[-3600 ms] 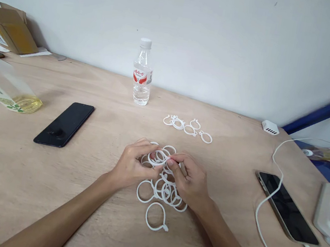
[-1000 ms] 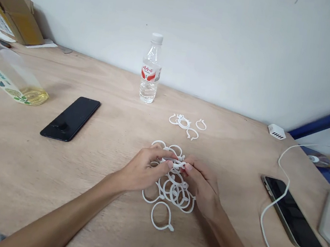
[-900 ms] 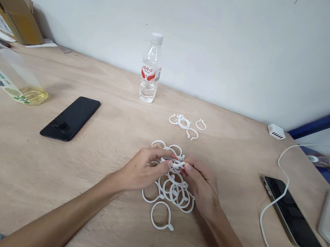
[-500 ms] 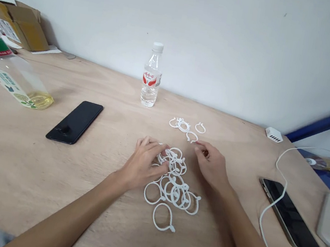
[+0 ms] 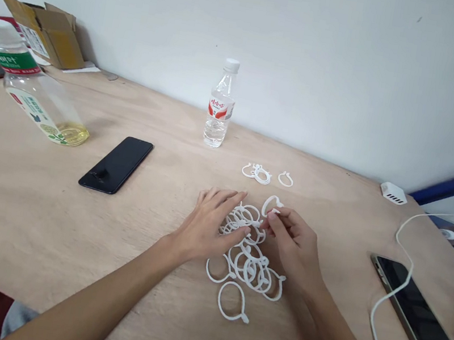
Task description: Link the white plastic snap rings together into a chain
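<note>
My right hand point(image 5: 297, 244) pinches a white plastic ring point(image 5: 265, 205) with a gap in its loop and small knobs at the ends. The ring is raised at the far edge of a heap of similar white rings point(image 5: 254, 273). Over the heap's left side lies my left hand point(image 5: 204, 229), fingers spread, thumb and fingertips on or just above the rings; the exact contact is hidden. Behind my hands, a small group of white rings point(image 5: 262, 177) and one separate ring point(image 5: 286, 179) lie flat on the wooden table point(image 5: 136, 305).
A small water bottle point(image 5: 218, 114) stands near the wall. To the left are a black phone point(image 5: 116, 165), a large bottle with yellow liquid point(image 5: 45, 89) and a cardboard box point(image 5: 60, 40). On the right lie another phone point(image 5: 415, 312), a white cable point(image 5: 389, 293) and a white charger point(image 5: 394, 193).
My right hand has taken hold of a ring beside the back group and drawn it toward the heap. My left hand's fingers have spread. The view has shifted slightly left.
</note>
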Demonstrator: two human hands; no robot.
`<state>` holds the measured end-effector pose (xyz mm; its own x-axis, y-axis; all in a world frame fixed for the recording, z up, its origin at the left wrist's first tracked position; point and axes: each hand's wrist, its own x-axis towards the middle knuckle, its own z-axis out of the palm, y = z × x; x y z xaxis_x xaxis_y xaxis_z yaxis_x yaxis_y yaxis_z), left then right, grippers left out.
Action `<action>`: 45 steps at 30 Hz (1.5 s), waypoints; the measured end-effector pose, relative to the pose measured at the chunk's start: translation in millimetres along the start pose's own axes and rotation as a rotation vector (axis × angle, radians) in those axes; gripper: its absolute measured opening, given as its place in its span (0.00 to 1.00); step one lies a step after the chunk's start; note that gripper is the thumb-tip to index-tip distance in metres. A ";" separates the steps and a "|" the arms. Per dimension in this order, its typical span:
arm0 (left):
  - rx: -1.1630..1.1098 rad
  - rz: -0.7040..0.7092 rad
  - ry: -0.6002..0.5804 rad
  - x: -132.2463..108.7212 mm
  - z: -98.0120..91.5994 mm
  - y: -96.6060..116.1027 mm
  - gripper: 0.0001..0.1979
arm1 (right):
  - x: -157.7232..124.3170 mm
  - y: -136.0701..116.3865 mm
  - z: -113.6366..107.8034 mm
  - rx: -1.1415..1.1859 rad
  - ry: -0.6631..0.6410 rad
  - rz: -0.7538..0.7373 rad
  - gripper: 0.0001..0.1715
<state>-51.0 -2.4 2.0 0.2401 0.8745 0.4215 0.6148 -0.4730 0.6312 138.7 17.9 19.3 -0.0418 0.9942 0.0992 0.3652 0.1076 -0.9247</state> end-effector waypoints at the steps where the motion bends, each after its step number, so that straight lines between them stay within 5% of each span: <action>1: -0.023 0.020 0.003 0.0 0.2 -0.6 0.28 | -7.7 -7.0 4.2 0.120 -0.019 0.043 0.15; 5: -0.125 0.104 -0.011 -1.0 0.8 -3.1 0.33 | -21.8 -21.3 16.2 0.531 -0.097 0.214 0.17; 8: -0.199 0.095 -0.014 -1.6 1.8 -2.7 0.33 | -22.5 -21.7 18.2 0.612 -0.153 0.273 0.17; 16: -0.437 -0.069 -0.003 4.0 -1.0 10.3 0.16 | -22.3 -15.0 11.8 0.569 -0.178 0.263 0.14; 24: -0.747 -0.288 -0.190 5.1 -4.9 10.7 0.16 | -18.6 -11.8 6.7 0.566 -0.069 0.207 0.16; 38: -0.858 -0.319 -0.283 7.1 -11.4 12.5 0.13 | -24.9 -8.4 14.5 0.592 -0.069 0.218 0.14; 45: -0.642 -0.253 -0.160 5.9 -8.8 12.0 0.14 | -13.8 -1.7 6.7 0.363 0.002 0.115 0.15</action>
<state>-48.8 -3.8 17.8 0.2859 0.9478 0.1415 0.1139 -0.1803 0.9770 132.5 4.0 17.0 -0.0178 0.9998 -0.0121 0.0139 -0.0119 -0.9998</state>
